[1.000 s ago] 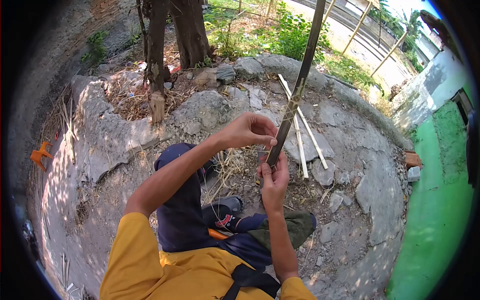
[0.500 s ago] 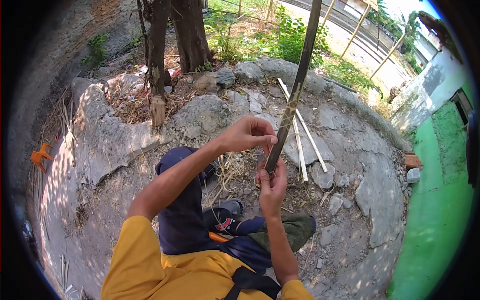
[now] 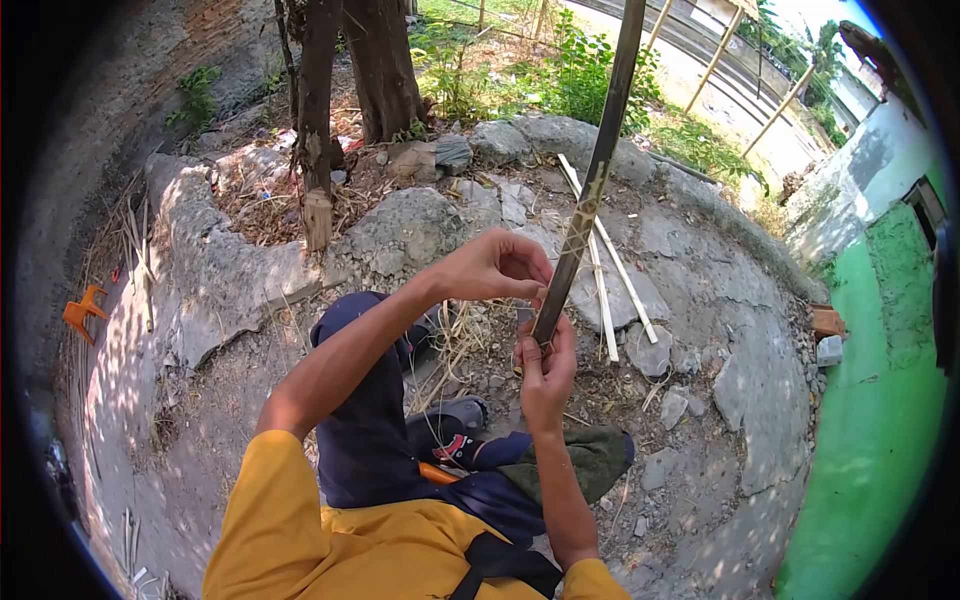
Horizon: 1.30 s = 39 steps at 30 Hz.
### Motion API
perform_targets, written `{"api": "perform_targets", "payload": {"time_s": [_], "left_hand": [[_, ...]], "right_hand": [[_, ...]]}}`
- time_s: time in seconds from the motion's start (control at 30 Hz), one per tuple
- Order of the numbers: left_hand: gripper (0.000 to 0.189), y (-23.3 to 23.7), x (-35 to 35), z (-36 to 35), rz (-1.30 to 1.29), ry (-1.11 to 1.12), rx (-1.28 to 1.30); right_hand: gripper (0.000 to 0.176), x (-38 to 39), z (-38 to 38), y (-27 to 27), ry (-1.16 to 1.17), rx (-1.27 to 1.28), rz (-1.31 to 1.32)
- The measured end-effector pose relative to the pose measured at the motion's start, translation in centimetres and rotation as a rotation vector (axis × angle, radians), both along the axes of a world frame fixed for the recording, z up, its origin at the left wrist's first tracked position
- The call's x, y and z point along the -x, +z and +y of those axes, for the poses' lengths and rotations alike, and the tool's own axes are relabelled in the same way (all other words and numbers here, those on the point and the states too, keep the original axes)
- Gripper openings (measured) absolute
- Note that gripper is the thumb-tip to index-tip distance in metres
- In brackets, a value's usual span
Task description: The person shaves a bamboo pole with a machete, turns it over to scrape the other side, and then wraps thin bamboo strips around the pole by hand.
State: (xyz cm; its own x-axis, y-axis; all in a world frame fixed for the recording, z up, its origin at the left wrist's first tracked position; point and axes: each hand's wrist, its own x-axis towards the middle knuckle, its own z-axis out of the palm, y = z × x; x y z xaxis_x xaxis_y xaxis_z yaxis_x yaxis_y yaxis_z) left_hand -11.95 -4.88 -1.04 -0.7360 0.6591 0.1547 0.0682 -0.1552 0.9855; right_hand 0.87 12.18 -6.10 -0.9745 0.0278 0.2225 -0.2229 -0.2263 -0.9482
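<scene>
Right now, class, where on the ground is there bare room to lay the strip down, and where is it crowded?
Bare slab between the pale sticks and green paint; bare dirt between the orange object and knee. Crowded below the strip: shavings, stones.

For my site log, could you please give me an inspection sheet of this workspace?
Surface: cracked concrete ground, dusty, uneven.
Job's things: dark bamboo strip, tilted up and away.
Clutter: pale sticks, dry shavings, loose stones, orange object at left.
Hands: right hand grips the strip's lower end; left hand curled beside it, contact unclear.
Cables: nothing seen.
Surroundings: tree trunks, weeds, green wall at right.
</scene>
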Motion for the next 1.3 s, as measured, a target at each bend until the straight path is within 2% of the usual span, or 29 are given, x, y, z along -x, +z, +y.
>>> {"api": "perform_targets", "payload": {"time_s": [0.1, 0.17, 0.27, 0.6, 0.83, 0.9, 0.93, 1.0, 1.07, 1.1, 1.17, 1.2, 1.3], "left_hand": [[0.023, -0.1, 0.2, 0.0, 0.046, -0.061, -0.027], [0.032, -0.1, 0.2, 0.4, 0.036, 0.172, -0.05], [0.037, 1.3, 0.7, 0.4, -0.058, 0.203, -0.171], [0.035, 1.3, 1.7, -0.9, -0.139, 0.553, 0.005], [0.035, 1.6, 2.0, -1.9, -0.115, 0.532, -0.095], [0.036, 2.0, 1.7, -2.0, -0.199, 0.503, -0.074], [0.036, 2.1, 1.5, -2.0, -0.201, 0.498, -0.075], [0.04, 2.1, 0.7, -2.0, -0.263, 0.279, 0.025], [0.041, 1.7, 0.3, -1.8, -0.242, 0.198, -0.004], [0.042, 1.5, 0.2, -1.6, -0.219, 0.12, -0.032], [0.04, 0.9, 0.7, -1.5, -0.157, 0.113, -0.045], [0.039, 0.7, 0.9, -1.4, -0.128, 0.128, -0.028], [0.035, 0.9, 0.5, -1.2, -0.079, 0.162, -0.025]], "right_hand": [[0.041, -0.2, 0.1, -0.7, -0.001, -0.016, -0.007], [0.039, -0.5, -0.1, -1.6, 0.018, -0.015, -0.016], [0.037, -1.2, -0.5, -3.2, 0.061, -0.023, -0.025], [0.036, -4.8, -1.6, -7.2, 0.147, -0.029, -0.134], [0.039, -6.5, -1.2, -8.3, 0.146, -0.079, -0.135], [0.039, -6.8, -1.1, -8.1, 0.143, -0.07, -0.14], [0.04, -6.7, -1.0, -8.0, 0.151, -0.016, -0.151], [0.041, -6.3, -0.4, -7.0, 0.158, 0.036, -0.162], [0.048, -5.4, 1.2, -5.0, 0.337, 0.481, -0.389], [0.048, -4.8, 2.0, -4.9, 0.33, 0.479, -0.385], [0.063, -3.6, 3.6, -5.4, 0.704, 0.924, -0.494], [0.068, -3.3, 3.9, -5.8, 0.757, 0.958, -0.529], [0.068, -3.0, 4.5, -6.4, 0.802, 0.965, -0.607]]}}
